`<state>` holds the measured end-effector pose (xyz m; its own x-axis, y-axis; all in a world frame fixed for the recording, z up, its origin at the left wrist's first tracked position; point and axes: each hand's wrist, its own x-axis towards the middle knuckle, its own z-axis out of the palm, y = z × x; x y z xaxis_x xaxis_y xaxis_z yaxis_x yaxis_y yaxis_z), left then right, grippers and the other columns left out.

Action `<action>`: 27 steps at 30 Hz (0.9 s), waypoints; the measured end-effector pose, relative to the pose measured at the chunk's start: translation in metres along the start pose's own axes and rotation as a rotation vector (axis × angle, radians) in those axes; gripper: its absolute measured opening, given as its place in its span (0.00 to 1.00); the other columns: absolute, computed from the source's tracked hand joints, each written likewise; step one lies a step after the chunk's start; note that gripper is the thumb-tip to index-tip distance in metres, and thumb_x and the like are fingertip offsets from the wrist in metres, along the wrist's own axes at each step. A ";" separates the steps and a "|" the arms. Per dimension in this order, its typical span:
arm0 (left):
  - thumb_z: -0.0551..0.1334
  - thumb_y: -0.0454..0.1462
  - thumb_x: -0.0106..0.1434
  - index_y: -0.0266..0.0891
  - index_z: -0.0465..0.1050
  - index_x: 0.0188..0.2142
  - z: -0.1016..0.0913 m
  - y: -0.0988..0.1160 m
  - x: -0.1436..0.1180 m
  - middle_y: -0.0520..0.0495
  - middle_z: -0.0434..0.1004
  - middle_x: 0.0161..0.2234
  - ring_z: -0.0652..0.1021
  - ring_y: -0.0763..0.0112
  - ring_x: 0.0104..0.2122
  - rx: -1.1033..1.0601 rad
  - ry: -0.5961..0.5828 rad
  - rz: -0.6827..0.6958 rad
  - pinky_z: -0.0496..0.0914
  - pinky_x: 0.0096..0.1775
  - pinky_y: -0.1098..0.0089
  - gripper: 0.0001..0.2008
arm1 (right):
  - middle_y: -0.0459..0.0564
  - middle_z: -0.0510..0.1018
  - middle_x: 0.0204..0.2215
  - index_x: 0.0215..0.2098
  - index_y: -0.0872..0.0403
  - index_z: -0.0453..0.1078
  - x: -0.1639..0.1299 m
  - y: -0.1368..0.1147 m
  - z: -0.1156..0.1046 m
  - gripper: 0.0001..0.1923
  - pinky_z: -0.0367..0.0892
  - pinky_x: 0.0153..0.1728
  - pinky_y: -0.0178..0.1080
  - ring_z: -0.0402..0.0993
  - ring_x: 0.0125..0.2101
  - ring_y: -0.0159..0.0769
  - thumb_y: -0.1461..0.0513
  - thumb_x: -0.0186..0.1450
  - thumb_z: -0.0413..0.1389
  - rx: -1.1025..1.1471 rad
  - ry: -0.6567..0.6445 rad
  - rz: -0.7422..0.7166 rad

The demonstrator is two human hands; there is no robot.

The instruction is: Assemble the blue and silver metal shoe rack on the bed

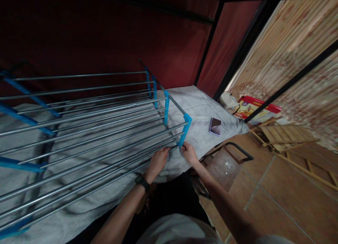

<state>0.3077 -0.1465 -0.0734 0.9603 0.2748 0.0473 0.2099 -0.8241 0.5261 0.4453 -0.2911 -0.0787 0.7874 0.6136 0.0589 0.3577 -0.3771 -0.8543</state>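
Observation:
A metal rack (116,127) of long grey rods with blue plastic end brackets lies across a cloth-covered surface. My left hand (159,160), with a dark watch on its wrist, is closed around the end of a rod near the rack's near right corner. My right hand (189,153) pinches the lower end of the blue bracket (186,131) at that same corner. Both hands are close together, one on each side of the joint. The fingertips partly hide where the rod meets the bracket.
A phone (215,126) rests on the grey cloth (195,99) right of the rack. Beyond the cloth stand a black-framed chair (224,163) and a folded wooden piece (287,136). A red and yellow box (253,108) sits by the wall. Dark red panels rise behind.

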 end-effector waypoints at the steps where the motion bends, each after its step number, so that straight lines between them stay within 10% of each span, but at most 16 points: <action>1: 0.51 0.31 0.68 0.40 0.69 0.56 0.000 0.000 0.000 0.43 0.76 0.51 0.76 0.65 0.50 -0.004 0.001 0.002 0.68 0.54 0.65 0.19 | 0.49 0.78 0.30 0.34 0.54 0.73 0.000 0.000 0.000 0.12 0.67 0.42 0.40 0.74 0.37 0.41 0.62 0.59 0.48 -0.011 0.002 -0.005; 27: 0.54 0.35 0.69 0.38 0.68 0.57 -0.010 0.000 -0.011 0.41 0.74 0.55 0.74 0.65 0.53 0.035 0.011 0.068 0.68 0.55 0.63 0.18 | 0.48 0.79 0.32 0.38 0.53 0.73 -0.004 0.000 0.009 0.17 0.68 0.44 0.42 0.73 0.38 0.41 0.66 0.53 0.47 0.079 -0.005 -0.061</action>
<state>0.2951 -0.1447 -0.0659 0.9707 0.2224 0.0913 0.1505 -0.8581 0.4910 0.4377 -0.2879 -0.0836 0.7627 0.6373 0.1101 0.3647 -0.2832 -0.8870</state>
